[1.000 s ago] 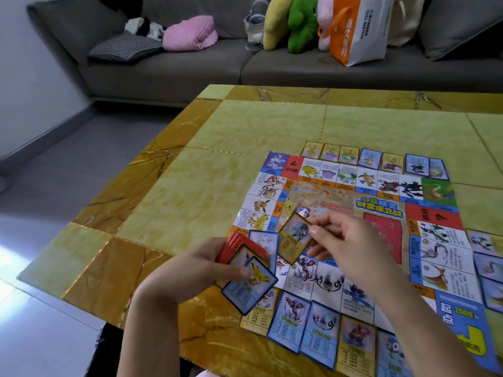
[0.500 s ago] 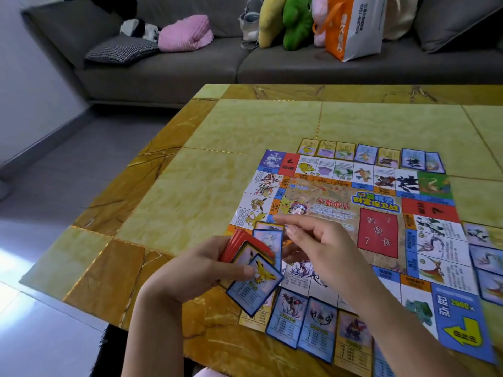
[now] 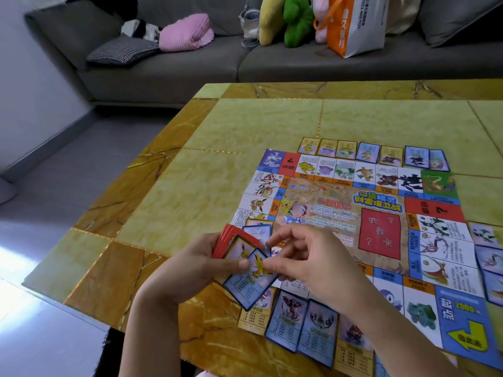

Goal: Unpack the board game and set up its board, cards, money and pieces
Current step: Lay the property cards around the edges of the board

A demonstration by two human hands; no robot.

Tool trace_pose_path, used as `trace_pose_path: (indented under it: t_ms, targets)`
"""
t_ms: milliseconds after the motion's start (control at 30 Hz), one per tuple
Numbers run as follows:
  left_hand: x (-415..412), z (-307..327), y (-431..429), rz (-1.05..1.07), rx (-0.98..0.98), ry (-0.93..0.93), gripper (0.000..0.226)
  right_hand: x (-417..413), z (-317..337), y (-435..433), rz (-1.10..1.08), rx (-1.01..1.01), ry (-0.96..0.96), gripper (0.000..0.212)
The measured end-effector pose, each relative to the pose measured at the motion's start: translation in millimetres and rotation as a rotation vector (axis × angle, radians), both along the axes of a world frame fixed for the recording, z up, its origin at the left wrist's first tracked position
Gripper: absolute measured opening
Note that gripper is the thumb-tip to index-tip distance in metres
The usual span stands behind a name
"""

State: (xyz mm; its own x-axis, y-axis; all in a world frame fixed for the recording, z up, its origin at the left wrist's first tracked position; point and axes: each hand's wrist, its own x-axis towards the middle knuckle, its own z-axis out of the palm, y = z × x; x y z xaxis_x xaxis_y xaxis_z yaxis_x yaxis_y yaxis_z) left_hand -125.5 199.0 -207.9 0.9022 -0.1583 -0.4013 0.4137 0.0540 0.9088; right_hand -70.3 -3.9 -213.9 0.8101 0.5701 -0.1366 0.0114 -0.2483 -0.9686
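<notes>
The paper game board [image 3: 351, 213] lies flat on the table, with property cards laid along its far edge [image 3: 370, 153], near edge [image 3: 302, 322] and right edge [image 3: 487, 257]. My left hand [image 3: 198, 270] grips a fanned stack of cards [image 3: 239, 246] with red backs, thumb on top. The front card, blue-framed with a yellow bird [image 3: 253, 281], sticks out toward me. My right hand [image 3: 307, 259] pinches that blue card at its upper edge. Two cards [image 3: 258, 229] lie on the board's left side just beyond the stack.
The yellow marble table [image 3: 206, 186] has its left edge and corner close to my left arm. Beyond it a grey sofa [image 3: 190, 69] holds cushions, plush toys and an orange-white bag [image 3: 353, 23]. Grey floor lies to the left.
My right hand set down the yellow-framed card on the board's left side, then came back to the stack and now pinches the blue bird card. The left hand barely moved.
</notes>
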Motion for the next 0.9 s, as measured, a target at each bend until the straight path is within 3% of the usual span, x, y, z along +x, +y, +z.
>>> trace_pose_path:
  t_ms: [133,267,367,433,600,900]
  targets:
    - [-1,1,2,0.130,-0.008,0.012,0.066,0,1,-8,0.042,-0.019,0.011,0.020]
    - [3,0,5,0.500,-0.099,-0.052,0.071,9,8,-22,0.021,-0.042,0.025,0.038]
    - [4,-2,10,0.684,-0.116,-0.076,0.032,26,15,-29,-0.025,-0.127,-0.004,0.041]
    - [4,-3,11,0.722,-0.106,-0.059,0.022,40,20,-28,-0.078,-0.148,0.000,0.032]
    - [5,-5,15,0.752,-0.091,-0.057,0.025,79,29,-11,-0.126,-0.190,-0.040,0.010]
    - [7,-9,23,0.839,-0.219,-0.078,0.020,116,14,38,-0.009,-0.217,0.004,0.004]
